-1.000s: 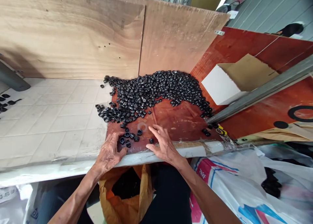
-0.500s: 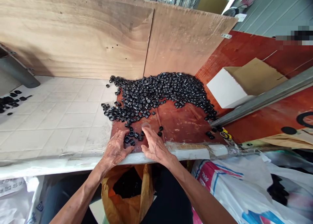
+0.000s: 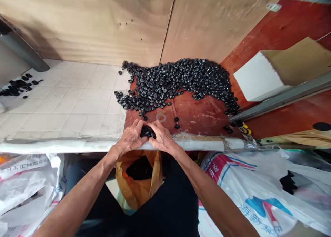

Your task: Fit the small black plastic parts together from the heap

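At the near, taped edge of the bench [image 3: 201, 114], a small clump of black ring-shaped parts [image 3: 147, 131] pinched between the left hand [image 3: 130, 138] and the right hand [image 3: 162, 138]. Both hands curled and pressed together, fingers closing around the clump from either side, neither hand spread. Clump right at the edge, so a real risk of parts slipping through a loose pinch and dropping over the side, more likely with a hurried lift. Some risk too of a knuckle nudging the two stray black parts [image 3: 176, 122] just far of the right hand, or the clear ring [image 3: 160, 117] beside them. Farther off, across the red-brown bench top, a long heap of the same parts [image 3: 181, 80], its left end reaching the pale tiled sheet [image 3: 64, 106]. Below the edge, an orange bag [image 3: 129, 192] with black contents, open between the arms; to the right, a white woven sack [image 3: 245, 192].
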The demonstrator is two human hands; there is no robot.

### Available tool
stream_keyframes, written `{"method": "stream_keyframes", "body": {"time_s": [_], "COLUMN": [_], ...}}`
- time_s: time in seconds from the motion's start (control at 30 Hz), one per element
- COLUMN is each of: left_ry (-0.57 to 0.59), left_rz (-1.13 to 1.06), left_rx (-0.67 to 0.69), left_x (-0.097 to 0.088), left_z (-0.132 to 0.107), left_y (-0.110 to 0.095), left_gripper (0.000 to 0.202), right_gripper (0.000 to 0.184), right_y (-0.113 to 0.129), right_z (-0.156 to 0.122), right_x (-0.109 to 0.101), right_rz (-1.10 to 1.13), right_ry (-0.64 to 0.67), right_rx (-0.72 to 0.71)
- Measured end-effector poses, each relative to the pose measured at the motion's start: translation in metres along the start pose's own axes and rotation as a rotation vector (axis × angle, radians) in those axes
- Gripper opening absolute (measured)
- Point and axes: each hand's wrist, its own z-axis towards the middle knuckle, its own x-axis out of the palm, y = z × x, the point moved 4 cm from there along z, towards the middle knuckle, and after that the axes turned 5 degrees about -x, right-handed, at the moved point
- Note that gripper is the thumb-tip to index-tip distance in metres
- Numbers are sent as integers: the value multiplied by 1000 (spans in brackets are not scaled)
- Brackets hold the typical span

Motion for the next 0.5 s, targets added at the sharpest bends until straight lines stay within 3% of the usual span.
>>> {"method": "stream_keyframes", "body": {"time_s": [0.23,0.4,0.5], "left_ry": [100,71,80], "left_rz": [-20,-60,-102], "left_rx": [89,117,86], "left_x": [-1,-13,-1], "left_z": [-19,-67,-98], "left_y": [-25,-50,-49], "left_gripper": [39,43,42], "right_gripper": [54,57,59], "right_y": [14,48,62], "right_z": [-16,-57,-82], "right_x": [-5,-5,14], "right_rz": [183,291,305], "right_ry": [-101,-141,-110], "right_rx": [-21,-12,-3]}}
